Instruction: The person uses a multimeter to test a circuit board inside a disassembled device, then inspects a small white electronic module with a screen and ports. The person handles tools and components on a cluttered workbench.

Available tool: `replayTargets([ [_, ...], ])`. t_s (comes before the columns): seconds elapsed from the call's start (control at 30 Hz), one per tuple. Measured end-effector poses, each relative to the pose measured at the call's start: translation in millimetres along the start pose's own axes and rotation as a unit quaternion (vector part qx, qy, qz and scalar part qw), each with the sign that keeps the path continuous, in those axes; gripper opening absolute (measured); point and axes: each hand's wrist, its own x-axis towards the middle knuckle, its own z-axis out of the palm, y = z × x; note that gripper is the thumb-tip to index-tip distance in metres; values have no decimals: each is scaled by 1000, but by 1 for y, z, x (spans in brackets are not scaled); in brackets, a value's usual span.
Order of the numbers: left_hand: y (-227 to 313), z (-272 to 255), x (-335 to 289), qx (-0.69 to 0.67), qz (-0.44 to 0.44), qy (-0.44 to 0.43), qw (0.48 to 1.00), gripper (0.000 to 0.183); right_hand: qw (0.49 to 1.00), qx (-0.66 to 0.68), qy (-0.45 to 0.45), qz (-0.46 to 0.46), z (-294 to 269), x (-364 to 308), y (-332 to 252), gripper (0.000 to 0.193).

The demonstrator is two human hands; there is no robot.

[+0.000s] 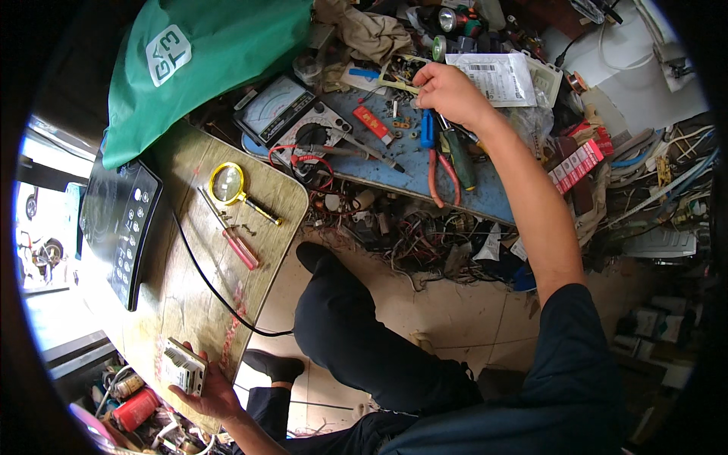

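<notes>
At the wooden table's near edge, my left hand [214,394] is closed around a small white boxy device [184,369] with a row of ridges or slots along one side. My right hand [453,92] reaches across the blue workbench [485,186] to a shallow pale tray of small parts [396,73]. Its fingers are pinched together at the tray's right end, and what they hold, if anything, is hidden. Just below that hand lie red-handled pliers [444,176], a green-handled tool [461,163] and a blue-handled screwdriver [428,130].
On the wooden table [171,265] are a magnifying glass [227,184], a red-handled screwdriver [240,249], a few screws and a black induction cooker [125,227] with its cord. An analog multimeter [292,121], a green bag [220,45] and tangled wires [425,243] crowd the bench.
</notes>
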Motion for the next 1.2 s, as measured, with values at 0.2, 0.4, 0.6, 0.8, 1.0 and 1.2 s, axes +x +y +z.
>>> replayTargets([
  [0.2,1,3,-1,5,2,1,1000,80,998,-50,14,-26,1,-6,-3,32],
  [0.4,1,7,0,14,9,4,1000,79,985,-135,40,-96,10,-22,-21,22],
  [0.6,2,3,-2,8,-2,-22,1000,79,968,-191,-1,-164,32,-12,-36,21],
  [0.8,1,8,-3,5,-4,6,1000,79,937,-266,14,-225,60,21,-47,22],
  [1.0,-2,1,0,8,-1,12,1000,82,915,-323,44,-237,88,47,-47,21],
  [1.2,-1,2,1,22,16,14,1000,81,916,-328,51,-224,89,47,-47,17],
])
